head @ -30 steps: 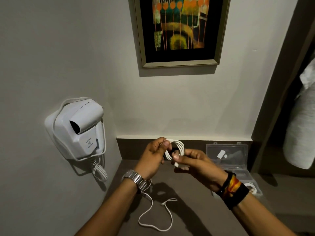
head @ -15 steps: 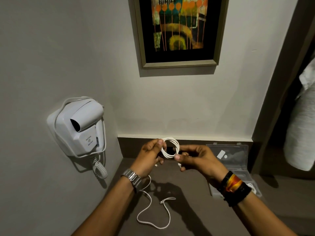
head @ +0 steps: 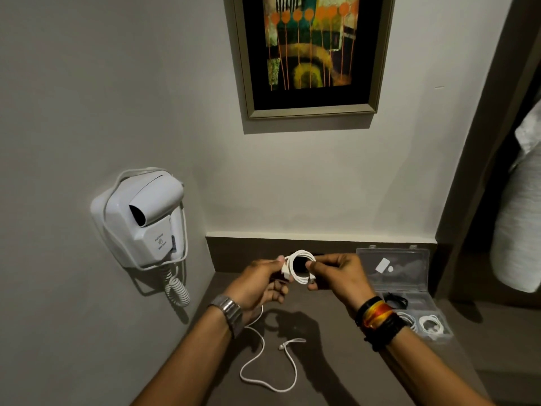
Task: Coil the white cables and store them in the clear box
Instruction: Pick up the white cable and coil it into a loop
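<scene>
My left hand point(head: 257, 284) and right hand point(head: 336, 275) pinching opposite sides of a coiled white cable point(head: 298, 269), loose tail point(head: 269, 373) trailing on the worktop point(head: 336, 376), open clear box point(head: 409, 291) just right.

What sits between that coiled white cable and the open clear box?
Nothing visible. The coil is held by both hands above the counter, and the clear box lies open to its right, lid up.
</scene>
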`<state>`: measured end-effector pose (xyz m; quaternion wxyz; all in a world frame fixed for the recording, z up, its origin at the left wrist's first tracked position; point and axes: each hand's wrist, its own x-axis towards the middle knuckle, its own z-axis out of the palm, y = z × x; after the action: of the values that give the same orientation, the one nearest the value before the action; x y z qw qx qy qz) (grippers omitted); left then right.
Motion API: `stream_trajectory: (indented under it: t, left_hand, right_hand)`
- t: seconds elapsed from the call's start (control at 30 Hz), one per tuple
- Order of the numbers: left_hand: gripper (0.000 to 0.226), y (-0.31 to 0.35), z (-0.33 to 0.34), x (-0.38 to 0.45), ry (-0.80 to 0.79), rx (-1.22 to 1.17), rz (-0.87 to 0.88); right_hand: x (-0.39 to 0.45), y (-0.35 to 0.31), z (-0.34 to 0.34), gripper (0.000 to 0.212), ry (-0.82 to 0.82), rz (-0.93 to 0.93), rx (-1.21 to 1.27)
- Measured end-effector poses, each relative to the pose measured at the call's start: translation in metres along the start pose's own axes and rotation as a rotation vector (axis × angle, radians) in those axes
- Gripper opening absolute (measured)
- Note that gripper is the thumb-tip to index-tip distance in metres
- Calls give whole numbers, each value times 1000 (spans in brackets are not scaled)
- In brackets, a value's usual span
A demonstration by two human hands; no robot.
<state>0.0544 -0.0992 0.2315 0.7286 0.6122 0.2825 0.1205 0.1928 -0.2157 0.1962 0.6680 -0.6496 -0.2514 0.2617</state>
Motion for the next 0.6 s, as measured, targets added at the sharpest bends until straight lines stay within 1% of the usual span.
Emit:
stream_trajectory:
  t: [0.03,0.07,0.2,0.3,0.37,0.5,0.6]
  left_hand:
    - [27,3,-2,-2,-42,-49,-12]
    - [26,6,-6,-2,-68,-49,-13]
    - [25,10,-19,-3,-103,107,36]
    - [26,9,-23,2,-97,188,58]
    - [25,6,-23,8,-27,313,107]
    - [33,-9,-25,24,157,541,286]
    - [40,-26,-19,36,264,744,298]
  right_hand:
    - [1,0,1,12,16,1,-19]
    - [3,0,2,13,23,-3,-38]
    - [5,3,3,9,24,-15,-77]
    - [1,1,6,9,-27,-26,-89]
    - [-4,-2,8,10,-63,-20,-82]
    - [-8,-4,3,11,-131,48,-33]
    - [-7,5,-4,11,-128,104,-13]
